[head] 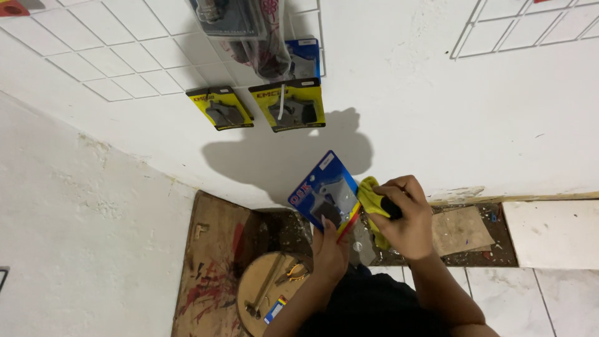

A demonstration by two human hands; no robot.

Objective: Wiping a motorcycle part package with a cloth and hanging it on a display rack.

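My left hand gripped the blue blister pack by its lower edge, holding it up in front of the white wall. My right hand was clenched around a yellow cloth, pressed against the pack's right side. Above, 2 yellow packs hung from a wire grid. Below, a hammer lay on a round wooden board.
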